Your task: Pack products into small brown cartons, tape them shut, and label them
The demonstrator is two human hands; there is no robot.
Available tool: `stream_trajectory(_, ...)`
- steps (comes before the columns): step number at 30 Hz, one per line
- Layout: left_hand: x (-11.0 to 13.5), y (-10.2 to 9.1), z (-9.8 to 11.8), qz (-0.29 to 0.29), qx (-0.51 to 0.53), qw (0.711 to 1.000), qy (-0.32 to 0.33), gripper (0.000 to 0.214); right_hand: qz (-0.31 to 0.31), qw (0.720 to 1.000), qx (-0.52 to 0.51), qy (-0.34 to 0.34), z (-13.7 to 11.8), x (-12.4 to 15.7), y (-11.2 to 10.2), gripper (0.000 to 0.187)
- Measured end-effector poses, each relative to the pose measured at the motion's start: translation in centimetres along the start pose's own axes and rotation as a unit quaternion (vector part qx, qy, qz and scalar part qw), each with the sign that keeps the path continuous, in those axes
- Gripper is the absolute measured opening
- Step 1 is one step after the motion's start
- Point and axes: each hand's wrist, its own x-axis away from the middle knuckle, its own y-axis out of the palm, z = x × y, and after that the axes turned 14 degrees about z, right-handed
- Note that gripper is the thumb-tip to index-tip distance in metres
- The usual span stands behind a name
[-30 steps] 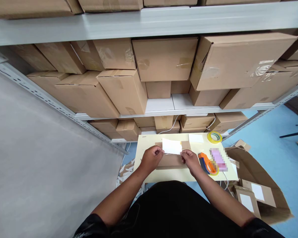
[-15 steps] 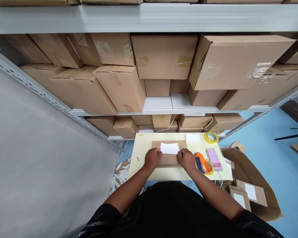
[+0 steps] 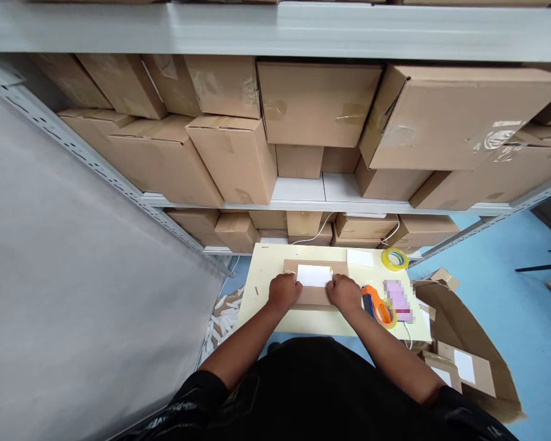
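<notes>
Hands: left hand (image 3: 284, 291) and right hand (image 3: 344, 293) curled closed on ends of white label (image 3: 314, 275) | label flat on brown box (image 3: 316, 297), mid-desk (image 3: 262, 309) | orange tape dispenser (image 3: 375, 304) just beside right hand

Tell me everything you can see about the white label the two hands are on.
The white label is a plain, paper-looking rectangle, wider than tall, lying flat on the far half of the flat brown cardboard parcel on the pale yellow table. The left hand touches its left edge and the right hand its right edge, fingers curled; whether they pinch or press it cannot be told. No print shows on it at this size.
</notes>
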Motion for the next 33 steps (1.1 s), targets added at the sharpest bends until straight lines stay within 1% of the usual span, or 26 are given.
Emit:
stream_trajectory(2,0.1,-0.1,-0.3,0.003,-0.001,1.000,0.005,0.016,0.019,1.000,-0.001,-0.015,0.3,0.1,0.1,0.027)
stream_trajectory(4,0.2,-0.1,-0.6,0.021,0.008,0.999,0.024,0.020,0.042,0.998,-0.004,-0.048,0.6,0.3,0.2,0.034)
stream_trajectory(7,0.0,-0.1,-1.1,0.051,0.021,0.993,0.100,0.037,0.047,0.993,-0.008,-0.106,0.9,0.3,0.2,0.046)
stream_trajectory(9,-0.2,0.1,-1.3,0.060,0.021,0.986,0.152,0.045,0.037,0.991,-0.001,-0.132,0.9,0.3,0.2,0.049)
stream_trajectory(11,-0.5,0.4,-1.4,0.058,0.013,0.982,0.178,0.046,0.027,0.989,0.013,-0.144,0.7,0.1,0.2,0.048)
stream_trajectory(14,-0.7,1.0,-1.7,0.049,-0.002,0.983,0.178,0.043,0.023,0.988,0.036,-0.148,0.4,0.0,0.5,0.047)
stream_trajectory(18,-0.7,1.4,-2.3,0.043,-0.001,0.984,0.175,0.047,0.026,0.987,0.054,-0.148,0.2,0.2,0.9,0.049)
stream_trajectory(20,-0.6,1.3,-2.9,0.037,0.018,0.984,0.171,0.049,0.027,0.987,0.051,-0.149,0.3,0.4,1.0,0.049)
stream_trajectory(22,-0.5,0.9,-3.8,0.034,0.060,0.984,0.165,0.049,0.038,0.989,0.032,-0.137,0.7,0.6,1.0,0.050)
stream_trajectory(24,-0.1,0.7,-5.0,0.041,0.120,0.981,0.148,0.052,0.066,0.993,-0.004,-0.103,1.5,0.9,1.0,0.050)
stream_trajectory(25,0.1,0.6,-5.6,0.047,0.153,0.979,0.127,0.055,0.084,0.993,-0.027,-0.075,2.0,1.1,1.0,0.051)
stream_trajectory(27,0.6,0.7,-6.8,0.044,0.221,0.973,0.056,0.065,0.116,0.989,-0.088,0.002,3.2,1.6,1.2,0.055)
stream_trajectory(28,0.9,0.9,-7.2,0.030,0.256,0.966,0.008,0.070,0.122,0.983,-0.125,0.053,3.7,1.8,1.3,0.059)
stream_trajectory(29,1.2,1.2,-7.6,0.007,0.292,0.955,-0.042,0.075,0.115,0.973,-0.167,0.109,4.3,2.1,1.4,0.064)
stream_trajectory(31,1.6,1.8,-8.0,-0.051,0.360,0.923,-0.128,0.082,0.072,0.938,-0.260,0.218,5.1,2.7,1.7,0.075)
stream_trajectory(33,2.0,2.4,-8.1,-0.101,0.426,0.882,-0.173,0.083,0.024,0.893,-0.340,0.295,5.5,3.3,2.0,0.081)
